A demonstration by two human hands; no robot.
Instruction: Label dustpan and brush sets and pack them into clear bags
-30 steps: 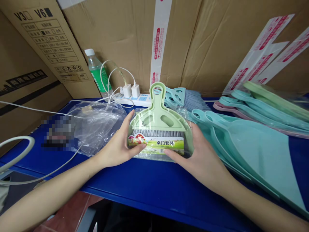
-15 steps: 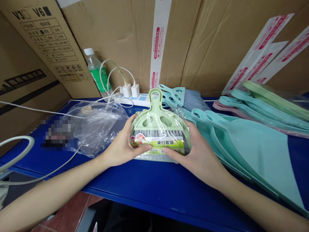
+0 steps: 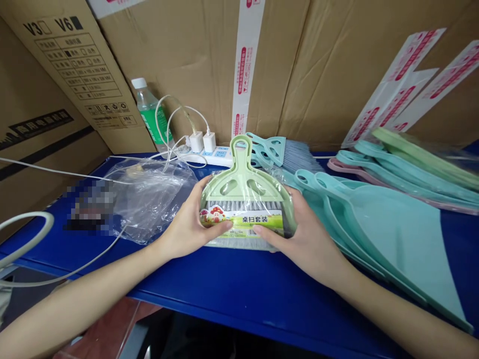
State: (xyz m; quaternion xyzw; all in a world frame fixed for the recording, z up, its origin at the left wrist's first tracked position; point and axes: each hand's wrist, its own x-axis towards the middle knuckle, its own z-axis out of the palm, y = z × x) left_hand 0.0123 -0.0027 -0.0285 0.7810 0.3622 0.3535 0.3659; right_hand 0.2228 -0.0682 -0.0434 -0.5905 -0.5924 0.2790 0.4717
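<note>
A light green dustpan and brush set in a clear plastic sleeve with a green paper label lies between my hands over the blue table. My left hand grips its left side, thumb pressed on the label. My right hand grips the right side, thumb on the label's lower edge. The grey bristles show behind the label, and the handle points away from me.
Teal dustpans are stacked to the right, with more teal, pink and green ones behind. A teal brush lies at the back. Crumpled clear bags, a power strip with chargers, white cables and a green-labelled bottle are on the left. Cardboard boxes stand behind.
Both hands have tipped the set flatter and lowered it a little toward the table; the handle now points further away. The grip is unchanged.
</note>
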